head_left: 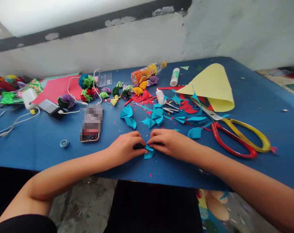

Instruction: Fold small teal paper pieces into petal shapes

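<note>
Between my two hands, low over the front of the blue table, is a small folded piece of blue paper (149, 153). My left hand (127, 145) pinches its left side between thumb and fingers. From the other side, the fingers of my right hand (167, 142) close on its upper right edge. Just beyond my fingers lie several curved blue paper pieces (157, 115), and another blue paper piece (128, 116) sits to their left. Red paper scraps (144, 97) are strewn behind them.
Large scissors (234, 129) with red and yellow handles lie at the right, touching a rolled yellow sheet (212, 87). A phone (91, 123) rests left of my hands. Farther back are a drink bottle (149, 72), a glue stick (174, 77), paper flowers (87, 81) and white cables (17, 122).
</note>
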Action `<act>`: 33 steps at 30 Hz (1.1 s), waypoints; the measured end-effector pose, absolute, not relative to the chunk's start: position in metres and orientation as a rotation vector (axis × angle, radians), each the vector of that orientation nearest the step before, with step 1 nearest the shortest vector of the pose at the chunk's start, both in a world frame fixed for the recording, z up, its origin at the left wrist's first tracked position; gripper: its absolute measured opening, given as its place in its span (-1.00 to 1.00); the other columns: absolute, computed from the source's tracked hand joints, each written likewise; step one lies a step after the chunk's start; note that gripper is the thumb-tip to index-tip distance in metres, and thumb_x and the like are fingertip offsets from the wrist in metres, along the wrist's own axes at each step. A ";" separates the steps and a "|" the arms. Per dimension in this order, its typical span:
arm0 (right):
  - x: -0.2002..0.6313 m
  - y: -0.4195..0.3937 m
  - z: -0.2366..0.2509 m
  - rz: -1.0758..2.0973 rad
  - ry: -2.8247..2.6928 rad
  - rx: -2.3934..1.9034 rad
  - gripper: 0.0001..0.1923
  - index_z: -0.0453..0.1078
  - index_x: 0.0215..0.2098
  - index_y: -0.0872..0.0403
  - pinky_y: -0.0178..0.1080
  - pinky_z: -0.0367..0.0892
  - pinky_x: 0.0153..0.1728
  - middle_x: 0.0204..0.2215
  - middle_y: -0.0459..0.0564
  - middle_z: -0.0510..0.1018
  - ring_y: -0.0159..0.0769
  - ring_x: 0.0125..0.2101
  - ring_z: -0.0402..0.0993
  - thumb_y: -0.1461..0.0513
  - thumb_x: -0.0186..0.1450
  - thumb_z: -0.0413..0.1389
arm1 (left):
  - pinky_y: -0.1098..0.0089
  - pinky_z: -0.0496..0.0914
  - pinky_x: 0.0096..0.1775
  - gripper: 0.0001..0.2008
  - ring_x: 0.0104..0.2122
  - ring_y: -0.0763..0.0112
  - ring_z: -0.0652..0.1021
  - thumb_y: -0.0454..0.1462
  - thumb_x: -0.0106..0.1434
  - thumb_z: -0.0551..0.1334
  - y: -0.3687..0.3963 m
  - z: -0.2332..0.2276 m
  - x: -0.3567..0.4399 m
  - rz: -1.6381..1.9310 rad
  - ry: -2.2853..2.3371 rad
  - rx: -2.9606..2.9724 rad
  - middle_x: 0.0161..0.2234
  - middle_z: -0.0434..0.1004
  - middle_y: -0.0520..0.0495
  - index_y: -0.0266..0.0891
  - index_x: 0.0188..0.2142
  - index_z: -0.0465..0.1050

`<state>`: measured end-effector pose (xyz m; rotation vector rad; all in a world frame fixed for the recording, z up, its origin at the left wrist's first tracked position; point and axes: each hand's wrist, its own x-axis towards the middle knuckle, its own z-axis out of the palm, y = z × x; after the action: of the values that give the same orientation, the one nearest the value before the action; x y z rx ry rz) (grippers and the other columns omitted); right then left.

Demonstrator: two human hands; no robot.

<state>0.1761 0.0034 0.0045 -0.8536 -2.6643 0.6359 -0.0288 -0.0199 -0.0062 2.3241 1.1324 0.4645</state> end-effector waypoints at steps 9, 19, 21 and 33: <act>0.178 0.007 0.008 0.617 -2.766 -0.779 -0.93 0.40 -0.34 0.12 -0.35 0.27 -0.35 -0.34 -0.01 0.43 -0.33 -0.34 0.39 0.32 0.25 0.07 | 0.49 0.35 -0.35 -0.87 -0.40 0.48 0.48 -0.26 0.21 0.20 -0.022 -0.010 -0.029 0.522 1.069 2.401 -0.34 0.47 -0.03 -0.23 -0.31 0.50; 0.182 0.010 0.004 0.202 -2.918 -0.540 -0.88 0.39 -0.27 0.08 -0.35 0.18 -0.45 -0.36 -0.04 0.40 -0.35 -0.39 0.34 0.31 0.30 0.01 | 0.46 0.38 -0.31 -0.87 -0.37 0.44 0.50 -0.24 0.22 0.18 -0.019 -0.010 -0.029 0.493 1.041 2.455 -0.31 0.48 -0.02 -0.22 -0.31 0.49; 0.182 0.011 0.005 0.155 -2.932 -0.517 -0.88 0.39 -0.28 0.07 -0.36 0.19 -0.45 -0.37 -0.05 0.41 -0.36 -0.39 0.35 0.33 0.29 0.02 | 0.46 0.38 -0.30 -0.86 -0.35 0.43 0.50 -0.24 0.23 0.17 -0.019 -0.010 -0.030 0.483 1.023 2.459 -0.30 0.48 -0.03 -0.22 -0.30 0.48; 0.180 0.008 0.012 -0.053 -3.018 -0.440 -0.86 0.43 -0.27 0.06 -0.29 0.19 -0.43 -0.42 -0.05 0.44 -0.31 -0.43 0.34 0.36 0.27 0.06 | 0.51 0.32 -0.39 -0.83 -0.45 0.53 0.45 -0.19 0.12 0.29 -0.016 -0.004 -0.031 0.378 1.002 2.369 -0.30 0.45 -0.02 -0.24 -0.32 0.51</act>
<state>0.1797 0.0080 0.0117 -0.4395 -3.0182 -0.0526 -0.0307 -0.0164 -0.0042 2.3690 1.0016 0.3778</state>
